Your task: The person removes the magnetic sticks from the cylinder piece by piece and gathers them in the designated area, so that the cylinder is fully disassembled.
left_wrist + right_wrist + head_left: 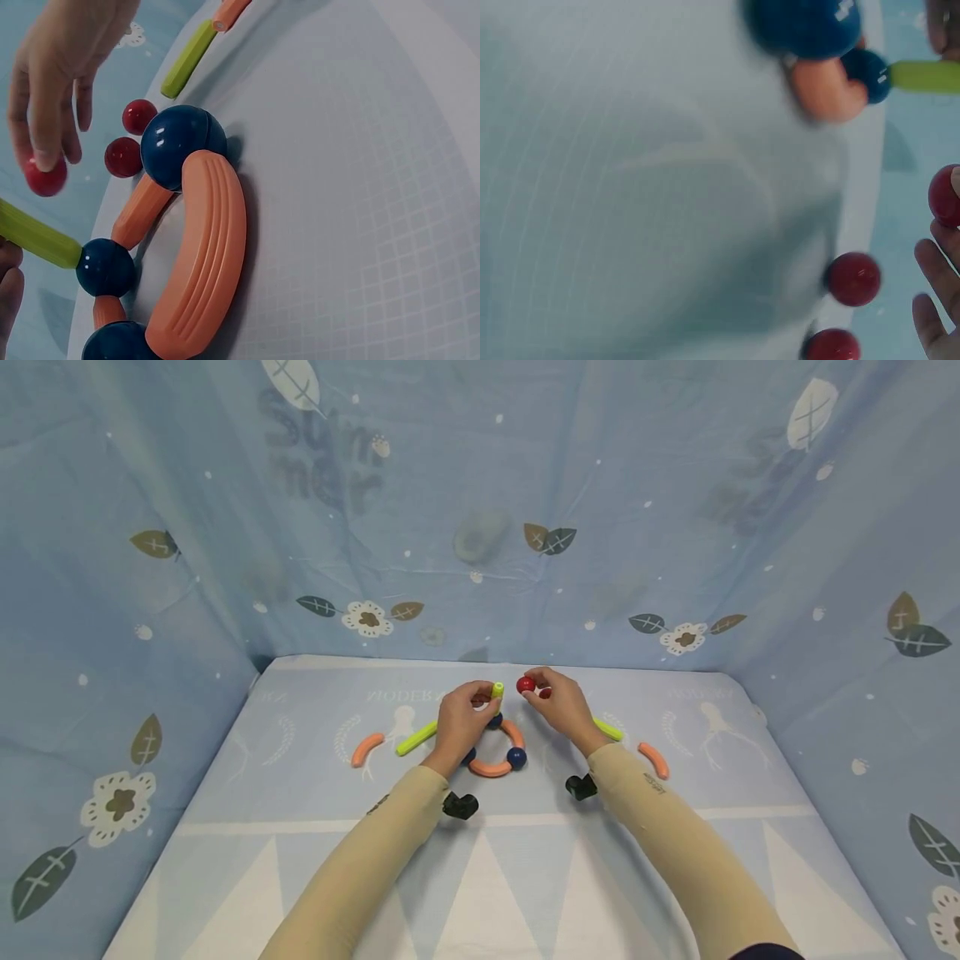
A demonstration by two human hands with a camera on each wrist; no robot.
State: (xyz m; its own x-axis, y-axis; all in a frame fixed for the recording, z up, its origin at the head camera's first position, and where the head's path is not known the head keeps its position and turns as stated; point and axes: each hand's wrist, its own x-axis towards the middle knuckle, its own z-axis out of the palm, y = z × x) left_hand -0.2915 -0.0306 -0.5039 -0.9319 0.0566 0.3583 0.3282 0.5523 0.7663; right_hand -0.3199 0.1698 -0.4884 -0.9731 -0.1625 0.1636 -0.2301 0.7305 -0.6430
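Observation:
My left hand (461, 718) grips a lime-green rod (497, 691) that stands up from the far blue ball (105, 267) of a ring. The ring joins blue balls (517, 757) with curved orange pieces (491, 769) and lies on the table. To the right, my right hand (562, 702) pinches a red ball (526, 684) between thumb and fingertips, beside the rod's upper end and apart from it. In the left wrist view two more red balls (123, 157) rest on the table beyond the ring. My left hand partly covers the ring in the head view.
On the left of the table (525, 877) lie a loose orange curved piece (367, 749) and a green rod (417, 738). Another green rod (608, 729) and orange piece (653, 760) lie on the right, past my right wrist. A blue patterned curtain (480, 585) stands behind.

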